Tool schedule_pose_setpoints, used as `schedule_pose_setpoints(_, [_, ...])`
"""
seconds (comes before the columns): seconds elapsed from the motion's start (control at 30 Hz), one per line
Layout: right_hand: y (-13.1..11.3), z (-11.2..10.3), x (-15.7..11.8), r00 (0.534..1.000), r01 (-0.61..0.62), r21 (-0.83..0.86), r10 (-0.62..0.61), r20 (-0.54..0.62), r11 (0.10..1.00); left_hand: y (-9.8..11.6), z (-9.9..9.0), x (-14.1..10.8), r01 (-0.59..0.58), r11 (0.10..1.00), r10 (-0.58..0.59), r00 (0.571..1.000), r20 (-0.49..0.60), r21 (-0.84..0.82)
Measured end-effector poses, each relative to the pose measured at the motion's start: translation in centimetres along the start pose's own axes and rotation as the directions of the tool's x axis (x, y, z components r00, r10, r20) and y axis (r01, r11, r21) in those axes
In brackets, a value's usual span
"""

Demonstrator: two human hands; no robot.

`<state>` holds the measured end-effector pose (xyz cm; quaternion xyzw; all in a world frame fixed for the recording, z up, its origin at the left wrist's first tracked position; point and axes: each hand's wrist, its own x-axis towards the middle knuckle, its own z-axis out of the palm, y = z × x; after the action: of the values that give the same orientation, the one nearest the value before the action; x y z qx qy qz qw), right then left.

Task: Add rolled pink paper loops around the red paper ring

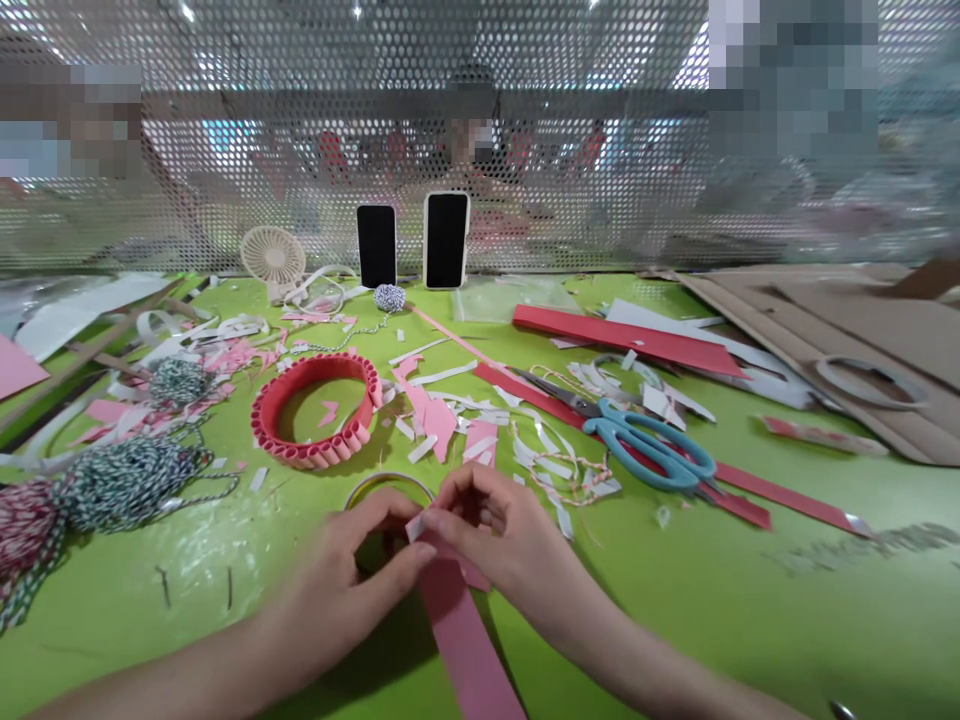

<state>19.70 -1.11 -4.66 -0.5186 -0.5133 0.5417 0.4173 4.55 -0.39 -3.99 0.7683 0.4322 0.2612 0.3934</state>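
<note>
Near the front edge, my left hand (375, 570) pinches the upper end of a long pink paper strip (469, 640), which runs down toward me. My right hand (495, 520) has its thumb and forefinger closed on a small white piece (415, 527) at that same end; whether it is tape or its backing I cannot tell. A thin ring (390, 477) shows behind my left fingers, partly hidden by them. Beyond stands a red ring with pink paper loops around it (315, 455).
Blue-handled scissors (652, 445) lie over red strips (630, 340) on the right. Paper scraps (431, 420) litter the middle. Yarn bundles (127, 480) sit left. Two phones (447, 240) and a small fan (274, 255) stand against the perforated screen. Cardboard (847, 330) is far right.
</note>
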Motion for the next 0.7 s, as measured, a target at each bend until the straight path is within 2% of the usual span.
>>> schedule_pose_setpoints(0.27, [-0.2,0.1,-0.5,0.995,0.100,-0.149,-0.099,0.015,0.984,0.0,-0.4,0.6,0.106,0.994,-0.106,0.993,-0.047,-0.013])
schedule_pose_setpoints(0.4, [0.0,0.5,-1.0,0.995,0.087,-0.167,-0.079,0.058,0.982,-0.1,-0.8,0.8,0.146,0.989,-0.148,0.985,-0.089,-0.023])
schedule_pose_setpoints(0.53, [-0.1,0.3,-0.9,0.994,0.110,-0.223,-0.109,0.014,0.969,-0.2,-0.6,0.4,0.105,0.994,-0.101,0.991,-0.088,0.033])
schedule_pose_setpoints(0.7, [-0.5,-0.1,-0.4,0.991,0.075,-0.258,-0.042,0.131,0.963,-0.2,-0.3,0.0,0.028,0.990,-0.026,1.000,-0.016,0.138])
